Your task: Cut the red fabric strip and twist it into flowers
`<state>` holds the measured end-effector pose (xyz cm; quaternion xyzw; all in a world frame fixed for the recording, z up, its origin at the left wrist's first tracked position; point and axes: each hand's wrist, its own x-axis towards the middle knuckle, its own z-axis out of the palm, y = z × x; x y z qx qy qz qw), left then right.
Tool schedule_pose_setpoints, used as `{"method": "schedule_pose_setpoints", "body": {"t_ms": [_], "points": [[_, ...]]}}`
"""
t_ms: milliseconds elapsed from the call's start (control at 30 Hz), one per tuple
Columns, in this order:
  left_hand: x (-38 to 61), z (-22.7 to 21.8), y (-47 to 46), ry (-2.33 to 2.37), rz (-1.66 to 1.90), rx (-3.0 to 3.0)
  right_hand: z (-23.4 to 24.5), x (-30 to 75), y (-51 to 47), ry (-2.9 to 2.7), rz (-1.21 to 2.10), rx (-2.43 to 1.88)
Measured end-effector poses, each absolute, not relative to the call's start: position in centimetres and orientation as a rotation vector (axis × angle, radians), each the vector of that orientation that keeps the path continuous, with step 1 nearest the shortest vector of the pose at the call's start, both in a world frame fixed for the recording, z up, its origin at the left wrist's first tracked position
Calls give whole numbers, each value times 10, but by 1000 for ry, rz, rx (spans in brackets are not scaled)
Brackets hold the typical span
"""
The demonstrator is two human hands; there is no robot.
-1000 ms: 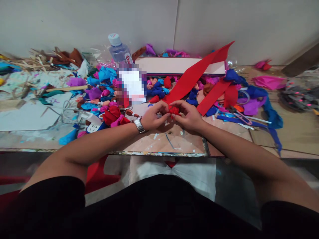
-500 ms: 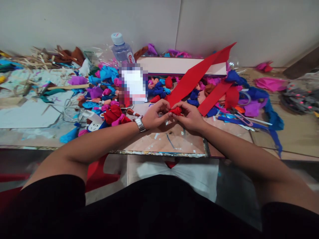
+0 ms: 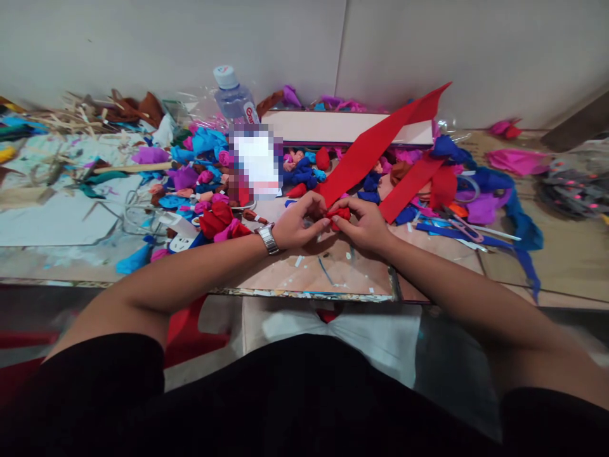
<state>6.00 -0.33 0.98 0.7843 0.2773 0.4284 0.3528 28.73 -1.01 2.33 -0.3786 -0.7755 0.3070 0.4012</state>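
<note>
Between my two hands is a small rolled red crepe paper flower [image 3: 340, 216], partly hidden by my fingers. A long red crepe paper strip [image 3: 368, 149] runs from it up and to the right, its far end raised over a white box. My left hand [image 3: 299, 222], with a metal watch at the wrist, is closed in a pinch at the flower's left side. From the right, my right hand [image 3: 365, 225] grips the flower, its thumb lying across the front. Just right of my right hand lies another red paper strip [image 3: 412, 189].
Colourful paper flowers [image 3: 216, 219] are heaped to the left, by a power strip [image 3: 181, 241]. Behind stand a clear bottle [image 3: 234, 98] and a long white box [image 3: 309, 129]. Pink-handled scissors [image 3: 464, 228] lie at right. The table edge [image 3: 304, 294] runs close below my hands.
My right thumb has shifted across the front of the red flower, and the flower has turned slightly in my fingers. My left hand stays almost in place.
</note>
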Motion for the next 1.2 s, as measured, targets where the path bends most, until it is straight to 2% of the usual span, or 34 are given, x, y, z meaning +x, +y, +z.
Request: {"method": "schedule_pose_setpoints", "body": {"t_ms": [200,533,733,967,1200], "points": [[58,17,-3,864,944,2260,22,288,-11,-1965,705,-926],[58,12,-3,891,961,2322,25,290,-10,-2126,483,-801],[58,19,-6,777,973,2373,28,287,-12,-2064,548,-804],[57,14,-3,814,1126,2296,28,287,-11,-1989,552,-901],[57,15,-4,832,1114,2290,25,288,-12,-1974,603,-910]]}}
